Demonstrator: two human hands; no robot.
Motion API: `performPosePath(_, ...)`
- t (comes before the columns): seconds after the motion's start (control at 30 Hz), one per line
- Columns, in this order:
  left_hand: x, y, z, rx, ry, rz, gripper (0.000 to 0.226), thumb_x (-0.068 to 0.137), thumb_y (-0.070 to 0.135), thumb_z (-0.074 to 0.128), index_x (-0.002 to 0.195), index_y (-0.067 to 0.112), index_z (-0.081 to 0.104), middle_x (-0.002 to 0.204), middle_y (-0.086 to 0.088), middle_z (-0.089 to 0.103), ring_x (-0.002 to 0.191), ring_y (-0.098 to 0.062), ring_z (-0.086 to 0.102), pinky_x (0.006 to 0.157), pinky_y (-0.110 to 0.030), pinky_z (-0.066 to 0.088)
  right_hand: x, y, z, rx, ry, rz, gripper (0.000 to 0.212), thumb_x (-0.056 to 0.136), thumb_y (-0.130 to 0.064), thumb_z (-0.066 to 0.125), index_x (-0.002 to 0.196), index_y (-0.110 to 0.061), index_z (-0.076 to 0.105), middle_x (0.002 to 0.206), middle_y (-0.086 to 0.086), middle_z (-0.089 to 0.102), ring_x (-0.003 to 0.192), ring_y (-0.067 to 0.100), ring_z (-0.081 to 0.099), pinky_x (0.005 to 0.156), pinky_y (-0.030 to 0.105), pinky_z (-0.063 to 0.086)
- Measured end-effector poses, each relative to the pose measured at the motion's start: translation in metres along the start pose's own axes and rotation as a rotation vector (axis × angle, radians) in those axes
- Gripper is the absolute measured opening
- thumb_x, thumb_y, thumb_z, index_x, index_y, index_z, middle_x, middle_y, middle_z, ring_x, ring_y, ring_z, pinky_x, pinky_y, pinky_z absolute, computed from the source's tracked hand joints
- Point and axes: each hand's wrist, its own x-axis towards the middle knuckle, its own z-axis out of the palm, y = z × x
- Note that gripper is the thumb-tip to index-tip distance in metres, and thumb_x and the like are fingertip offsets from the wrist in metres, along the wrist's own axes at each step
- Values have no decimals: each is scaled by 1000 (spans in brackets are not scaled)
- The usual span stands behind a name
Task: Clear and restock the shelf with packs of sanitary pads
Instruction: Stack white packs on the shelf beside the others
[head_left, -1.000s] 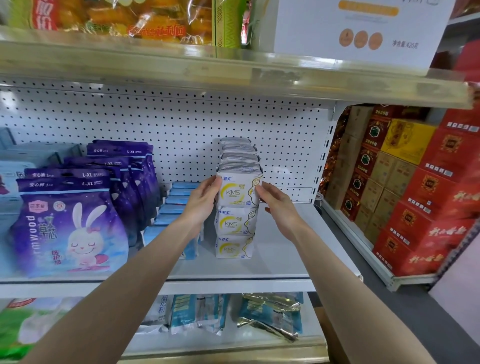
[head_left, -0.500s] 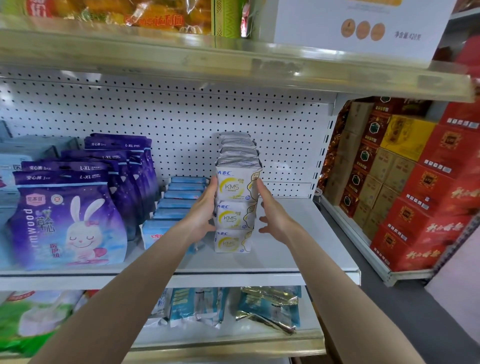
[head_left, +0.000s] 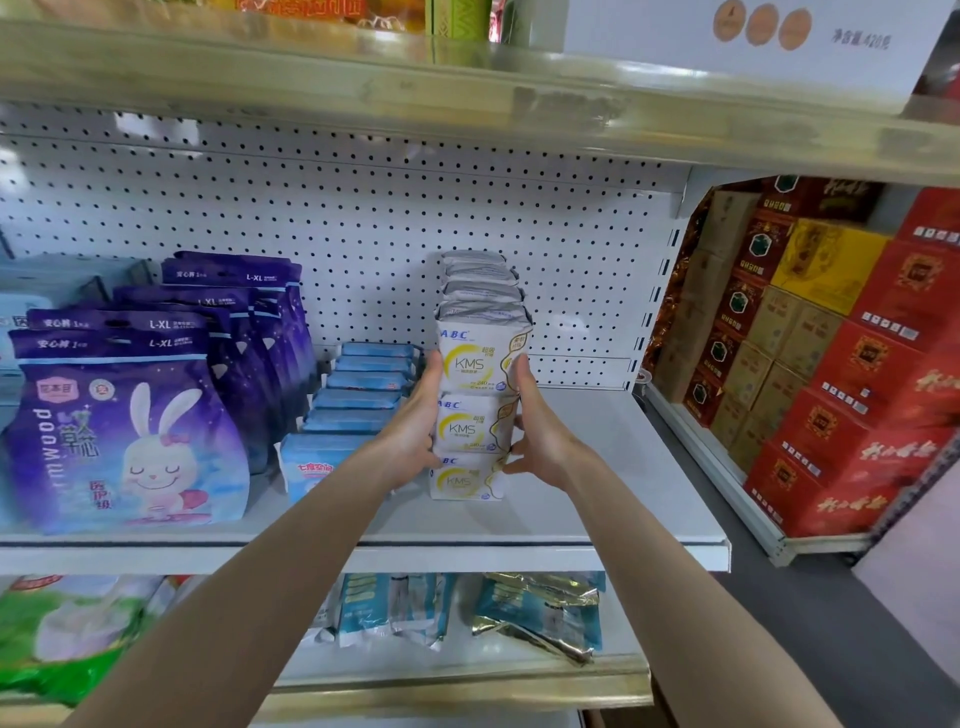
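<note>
Both hands have slid down the stack of white packs (head_left: 467, 364). The left hand (head_left: 410, 436) and the right hand (head_left: 540, 431) were flanking the top pack and now press its sides beside the middle pack, thumbs near the lowest.

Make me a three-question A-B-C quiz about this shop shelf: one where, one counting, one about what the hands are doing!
1. Where are the blue packs from the white KMS stack? A left B right C on top
2. How many packs high is the stack's front? A one B three C six
3. What do the left hand and right hand do? A wave B press the stack's sides C hang down
Answers: A, the blue row sits left; B, three KMS labels show; B, one hand lies on each side.
</note>
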Motion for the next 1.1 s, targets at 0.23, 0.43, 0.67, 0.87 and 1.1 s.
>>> performPosePath(0.23,7,2,-1,7,1,-3,55,88,77,25,109,39,58,108,-2,68,106,-28,63,107,-57,37,11,3,-4,2,0,-32,42,93,-72,11,90,-52,47,89,-16,55,83,8,56,107,49,39)
performPosePath(0.43,13,4,-1,-6,27,15,49,89,74,28,100,39,60,95,2,69,89,-23,64,101,-53,42,22,4,-4,17,-9,-36,42,92,-75,11,93,-54,48,92,-17,56,88,11,58,109,53,38)
performPosePath(0.67,17,8,1,-20,22,2,46,90,73,27,93,39,58,100,1,66,96,-25,58,99,-54,39,29,2,-6,22,-11,-42,45,91,-76,13,100,-52,51,96,-17,59,96,17,59,109,57,37)
performPosePath(0.87,20,7,0,-10,27,-4,49,90,73,26,95,38,59,91,3,68,97,-27,59,98,-53,40,30,3,-7,16,-19,-42,44,91,-75,12,94,-53,50,94,-17,58,88,11,58,109,56,37)
performPosePath(1.1,16,6,-2,0,13,-9,55,88,76,27,98,36,63,85,3,71,83,-22,65,88,-48,48,30,5,-7,0,-5,-12,59,89,-78,12,130,-52,45,99,-17,56,102,22,59,109,54,37)
